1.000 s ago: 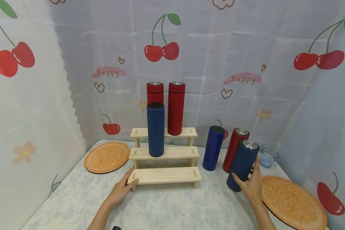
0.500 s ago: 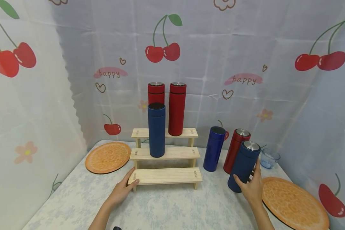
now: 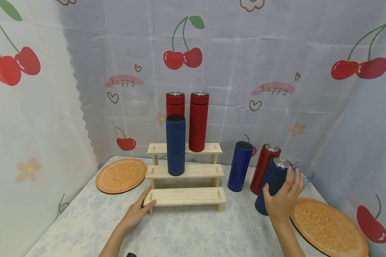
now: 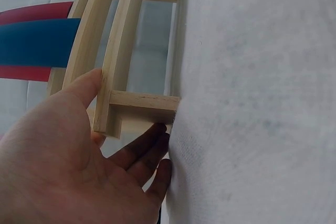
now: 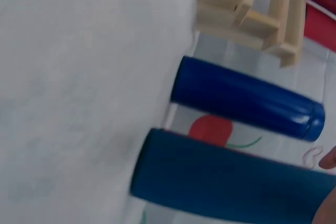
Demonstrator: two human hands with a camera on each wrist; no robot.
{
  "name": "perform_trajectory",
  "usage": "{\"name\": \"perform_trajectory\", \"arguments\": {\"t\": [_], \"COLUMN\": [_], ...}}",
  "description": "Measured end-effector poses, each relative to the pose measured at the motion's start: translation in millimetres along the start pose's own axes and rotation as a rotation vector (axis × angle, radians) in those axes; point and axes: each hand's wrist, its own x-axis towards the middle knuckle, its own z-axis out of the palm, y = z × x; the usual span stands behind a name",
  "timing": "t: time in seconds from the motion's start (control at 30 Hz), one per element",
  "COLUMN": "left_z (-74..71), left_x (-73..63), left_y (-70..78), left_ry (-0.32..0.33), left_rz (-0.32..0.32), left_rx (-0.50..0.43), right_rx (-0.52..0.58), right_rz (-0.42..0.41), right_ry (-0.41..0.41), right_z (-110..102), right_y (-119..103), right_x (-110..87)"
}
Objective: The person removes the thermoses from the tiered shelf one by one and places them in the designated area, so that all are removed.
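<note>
My left hand (image 3: 135, 213) grips the left end of the lowest step of a wooden three-step stand (image 3: 186, 196). In the left wrist view its thumb lies on the board and the other fingers curl beneath, by the leg. On the right, my right hand (image 3: 280, 204) is at the upper part of a matte dark blue thermos (image 3: 271, 180) with a silver-topped lid, fingers spread and loosely bent. The right wrist view shows the thumb (image 5: 328, 159) off the bottle's side. This thermos stands upright on the table, partly hidden by the hand.
Two red thermoses (image 3: 198, 123) stand on the top step, one behind a blue thermos (image 3: 176, 146) on the middle step. A glossy blue thermos (image 3: 239, 167) and a red one (image 3: 260, 173) stand behind the right-hand thermos. Round orange mats (image 3: 120, 176) and a glass bowl (image 3: 308, 175) lie around.
My right hand has loosened from the dark blue thermos and moved up toward its lid, fingers now spread. The thermos stays in place. My left hand keeps its grip on the stand.
</note>
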Motion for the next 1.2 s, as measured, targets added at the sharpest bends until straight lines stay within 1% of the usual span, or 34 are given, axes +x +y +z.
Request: {"name": "perform_trajectory", "arguments": {"t": [0.07,0.13,0.2,0.3,0.43,0.57,0.7,0.8,0.9,1.07,1.2], "left_z": [0.0,0.0,-0.1,0.0,0.3,1.0,1.3,1.4,1.9,1.4,0.5], "left_x": [0.1,0.4,0.8,1.1,0.8,0.2,-0.9,-1.4,-1.2,-1.2,-1.2], "left_y": [0.4,0.7,0.7,0.2,0.1,1.1,2.1,2.6,2.2,1.1,0.0], "left_ry": [0.000,-0.001,-0.001,0.001,0.003,0.002,0.000,0.000,-0.005,-0.014,-0.016], "left_rz": [-0.001,-0.002,-0.002,-0.002,0.002,0.005,0.006,0.008,0.011,0.014,0.020], "left_rx": [-0.003,-0.007,-0.008,-0.002,0.005,0.007,0.008,0.010,0.007,0.008,0.012], "right_rx": [0.015,0.069,0.117,0.164,0.210,0.281,0.366,0.426,0.474,0.565,0.596], "right_rz": [-0.035,-0.044,-0.043,-0.066,-0.128,-0.125,-0.111,-0.125,-0.113,-0.035,0.001], "right_ry": [0.028,0.013,-0.030,-0.089,-0.146,-0.273,-0.401,-0.470,-0.504,-0.508,-0.502], "right_z": [4.4,10.8,19.4,35.2,57.9,77.9,96.0,110.0,123.0,140.2,151.6], "right_y": [-12.2,-24.6,-36.3,-53.2,-75.2,-99.9,-126.8,-144.6,-159.1,-180.3,-194.0], "right_x": [4.7,7.8,8.3,4.1,-8.2,-18.2,-19.7,-13.3,-1.3,23.9,39.5]}}
